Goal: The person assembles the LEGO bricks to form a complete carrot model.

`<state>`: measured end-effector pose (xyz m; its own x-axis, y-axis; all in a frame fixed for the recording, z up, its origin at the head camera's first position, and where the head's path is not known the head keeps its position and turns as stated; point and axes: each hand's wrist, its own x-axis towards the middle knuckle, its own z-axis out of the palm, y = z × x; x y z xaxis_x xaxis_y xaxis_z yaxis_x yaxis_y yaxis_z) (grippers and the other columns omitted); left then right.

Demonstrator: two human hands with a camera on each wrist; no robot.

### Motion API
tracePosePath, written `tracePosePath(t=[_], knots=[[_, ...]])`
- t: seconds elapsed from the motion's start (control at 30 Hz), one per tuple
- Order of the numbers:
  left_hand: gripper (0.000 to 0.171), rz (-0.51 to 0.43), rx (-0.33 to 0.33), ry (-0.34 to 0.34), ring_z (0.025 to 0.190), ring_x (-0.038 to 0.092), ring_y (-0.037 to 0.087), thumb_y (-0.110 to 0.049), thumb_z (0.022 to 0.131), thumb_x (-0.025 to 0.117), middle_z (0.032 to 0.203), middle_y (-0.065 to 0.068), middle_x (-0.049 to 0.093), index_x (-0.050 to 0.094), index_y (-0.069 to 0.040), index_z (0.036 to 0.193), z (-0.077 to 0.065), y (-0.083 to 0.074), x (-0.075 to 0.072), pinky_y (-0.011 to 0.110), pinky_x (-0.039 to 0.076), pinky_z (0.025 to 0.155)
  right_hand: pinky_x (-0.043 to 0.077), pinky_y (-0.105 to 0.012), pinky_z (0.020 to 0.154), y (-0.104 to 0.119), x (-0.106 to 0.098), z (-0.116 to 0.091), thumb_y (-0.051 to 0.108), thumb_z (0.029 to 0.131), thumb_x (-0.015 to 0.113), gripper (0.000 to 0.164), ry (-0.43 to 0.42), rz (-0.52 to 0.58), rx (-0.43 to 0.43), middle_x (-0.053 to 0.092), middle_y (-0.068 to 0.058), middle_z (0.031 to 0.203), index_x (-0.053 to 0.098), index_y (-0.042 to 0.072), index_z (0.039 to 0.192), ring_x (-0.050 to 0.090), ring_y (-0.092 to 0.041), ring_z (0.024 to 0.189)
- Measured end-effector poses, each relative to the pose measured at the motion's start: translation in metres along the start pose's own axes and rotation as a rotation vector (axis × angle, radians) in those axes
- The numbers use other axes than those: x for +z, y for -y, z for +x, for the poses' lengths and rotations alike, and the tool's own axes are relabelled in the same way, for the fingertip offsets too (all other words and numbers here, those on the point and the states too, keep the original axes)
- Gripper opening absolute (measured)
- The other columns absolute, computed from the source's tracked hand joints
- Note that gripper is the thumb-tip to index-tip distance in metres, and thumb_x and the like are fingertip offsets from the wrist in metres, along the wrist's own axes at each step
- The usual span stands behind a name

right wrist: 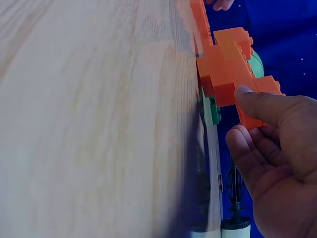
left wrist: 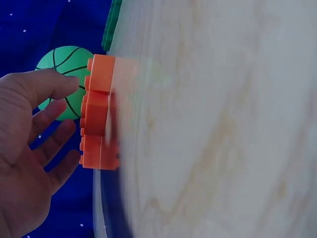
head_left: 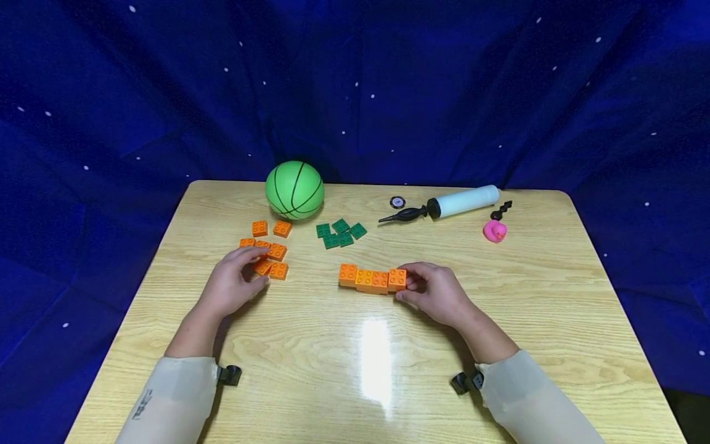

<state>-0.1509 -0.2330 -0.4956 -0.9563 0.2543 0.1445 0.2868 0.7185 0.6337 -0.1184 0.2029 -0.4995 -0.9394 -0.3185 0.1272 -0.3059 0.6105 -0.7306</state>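
Observation:
My left hand (head_left: 232,283) reaches over the loose orange bricks (head_left: 279,271) on the left of the table, its thumb and fingers spread apart. In the left wrist view, no brick sits in the grasp of that hand (left wrist: 29,129). The orange bricks (left wrist: 101,114) stand just past its fingertips. Right of the middle, my right hand (head_left: 438,293) pinches the right end of a joined row of orange bricks (head_left: 371,279). The right wrist view shows the thumb pressed on this stepped orange assembly (right wrist: 230,69); the far side of the grip is partly hidden.
Several green bricks (head_left: 331,240) lie behind the row. Along the back are a green ball (head_left: 294,190), a round black-and-white chip (head_left: 397,201) and a pale blue hand pump (head_left: 466,201). A pink rubber duck (head_left: 495,231) and a small black piece (head_left: 500,211) are at the back right.

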Motion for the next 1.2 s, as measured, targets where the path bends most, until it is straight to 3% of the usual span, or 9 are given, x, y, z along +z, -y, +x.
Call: tracePosePath(t=[0.27, 0.57, 1.2], knots=[[0.058, 0.063, -0.089, 0.083, 0.138, 0.048, 0.043, -0.014, 0.087, 0.080, 0.146, 0.020, 0.055, 0.061, -0.008, 0.142, 0.0027, 0.0031, 0.0005, 0.061, 0.036, 0.114, 0.060, -0.028, 0.076, 0.0028, -0.0008, 0.0004, 0.010, 0.082, 0.090, 0.048, 0.004, -0.002, 0.010, 0.071, -0.003, 0.099, 0.071, 0.000, 0.124, 0.069, -0.017, 0.087], [0.057, 0.100, -0.137, 0.089, 0.137, 0.048, 0.043, -0.012, 0.090, 0.078, 0.144, 0.022, 0.057, 0.059, -0.005, 0.143, 0.0074, 0.0017, 0.0017, 0.059, 0.035, 0.115, 0.060, -0.029, 0.075, 0.0034, -0.0014, 0.0005, 0.011, 0.083, 0.089, 0.046, 0.007, -0.009, -0.002, 0.070, -0.002, 0.097, 0.071, 0.001, 0.124, 0.068, -0.018, 0.086], [0.050, 0.084, -0.111, 0.036, 0.129, 0.055, 0.041, -0.005, 0.090, 0.074, 0.137, 0.020, 0.062, 0.062, -0.005, 0.139, 0.0040, 0.0030, -0.0019, 0.057, 0.041, 0.110, 0.059, -0.029, 0.075, 0.0035, -0.0020, 0.0012, 0.012, 0.083, 0.089, 0.047, 0.017, -0.012, 0.013, 0.070, 0.000, 0.097, 0.071, 0.003, 0.125, 0.067, -0.017, 0.086]])
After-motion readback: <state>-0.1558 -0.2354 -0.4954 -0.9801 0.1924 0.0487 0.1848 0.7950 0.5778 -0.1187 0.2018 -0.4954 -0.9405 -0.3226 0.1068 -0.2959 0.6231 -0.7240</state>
